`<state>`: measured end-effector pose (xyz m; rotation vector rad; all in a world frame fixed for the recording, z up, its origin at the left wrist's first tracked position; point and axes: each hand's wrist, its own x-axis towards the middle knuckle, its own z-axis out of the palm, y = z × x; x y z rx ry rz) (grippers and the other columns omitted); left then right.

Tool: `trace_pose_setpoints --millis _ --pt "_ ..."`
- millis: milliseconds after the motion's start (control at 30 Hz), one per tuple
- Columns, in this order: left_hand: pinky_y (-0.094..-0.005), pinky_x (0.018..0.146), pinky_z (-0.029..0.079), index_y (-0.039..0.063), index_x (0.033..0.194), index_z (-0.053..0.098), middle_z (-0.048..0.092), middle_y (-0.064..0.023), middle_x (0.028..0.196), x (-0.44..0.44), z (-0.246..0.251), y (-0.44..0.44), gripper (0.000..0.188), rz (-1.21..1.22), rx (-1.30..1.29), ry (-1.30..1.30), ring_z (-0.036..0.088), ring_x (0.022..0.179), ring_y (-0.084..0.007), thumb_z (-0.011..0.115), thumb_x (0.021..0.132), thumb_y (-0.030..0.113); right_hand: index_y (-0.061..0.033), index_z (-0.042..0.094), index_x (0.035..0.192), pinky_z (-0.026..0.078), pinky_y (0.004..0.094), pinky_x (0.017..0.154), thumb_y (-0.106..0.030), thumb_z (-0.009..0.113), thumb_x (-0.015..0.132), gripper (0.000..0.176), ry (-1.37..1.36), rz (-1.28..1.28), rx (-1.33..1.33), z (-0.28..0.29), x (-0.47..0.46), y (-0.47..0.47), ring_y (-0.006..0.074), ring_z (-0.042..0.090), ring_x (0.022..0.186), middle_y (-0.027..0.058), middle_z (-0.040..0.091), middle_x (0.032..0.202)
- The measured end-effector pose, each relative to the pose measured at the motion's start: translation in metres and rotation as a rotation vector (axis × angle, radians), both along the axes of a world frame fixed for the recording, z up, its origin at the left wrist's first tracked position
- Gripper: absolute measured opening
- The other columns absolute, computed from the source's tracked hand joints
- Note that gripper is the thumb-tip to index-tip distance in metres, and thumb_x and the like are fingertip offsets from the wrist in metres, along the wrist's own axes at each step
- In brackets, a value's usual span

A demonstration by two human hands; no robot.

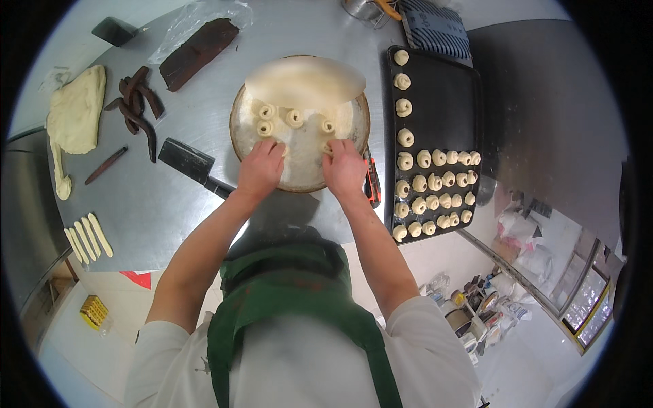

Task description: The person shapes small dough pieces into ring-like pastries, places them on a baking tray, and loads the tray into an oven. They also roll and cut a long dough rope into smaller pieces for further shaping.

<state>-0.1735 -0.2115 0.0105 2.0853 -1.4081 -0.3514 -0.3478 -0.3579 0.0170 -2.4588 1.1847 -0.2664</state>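
My left hand point(262, 166) is over the near left part of a round metal pan point(306, 176), its fingers closed about a small dough roll point(285, 150) that they mostly hide. On the pan's right side, my right hand point(345, 166) pinches another pale dough roll point(327, 148), also partly covered. Farther in stand several coiled rolls with dark centres: one roll point(294, 118) in the middle, a pair at left with the upper roll point(266, 111), and one at right point(327, 126). Pale powder or crumbs coat parts of the pan; its far part is blurred.
A black baking tray point(438, 102) with rows of coiled rolls lies at right. Left are a cleaver point(187, 160), dark strips point(135, 99), a dark slab point(199, 53), a dough sheet point(79, 112) and dough strips point(89, 237). A red-and-black tool point(374, 181) lies beside the pan.
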Motion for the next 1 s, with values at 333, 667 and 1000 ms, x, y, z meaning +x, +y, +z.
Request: trace_pose_setpoints --millis 333,667,1000 --pt "-0.0446 0.089 0.057 0.006 0.119 0.068 0.068 -0.0151 0.112 -0.012 0.014 -0.015 0.034 -0.001 0.051 0.08 0.067 0.103 -0.0371 0.071 0.085 0.004 -0.0086 0.07 0.118 0.058 0.0435 0.076 -0.011 0.07 0.091 0.026 -0.091 0.027 0.167 0.009 0.012 0.007 0.0319 0.073 0.091 0.0102 0.073 0.107" --pt "-0.0434 0.093 0.057 0.004 0.119 0.067 0.071 -0.0182 0.112 -0.084 0.044 0.106 0.035 0.341 -0.07 0.231 0.07 0.105 -0.0377 0.068 0.085 -0.002 -0.0023 0.062 0.135 0.055 0.0342 0.076 -0.004 0.058 0.097 0.038 -0.612 -0.321 1.417 0.03 -0.067 0.05 0.021 0.071 0.091 0.01 0.071 0.115" --pt "-0.0549 0.127 0.031 -0.005 0.153 0.044 0.04 -0.0283 0.162 -0.121 -0.001 0.177 0.077 0.028 0.119 -0.132 0.035 0.153 -0.0482 0.07 0.081 0.007 -0.0029 0.056 0.145 0.047 0.053 0.109 -0.013 0.077 0.082 0.067 -0.159 0.336 0.095 0.009 -0.098 0.162 0.0406 0.054 0.134 0.0214 0.056 0.147"
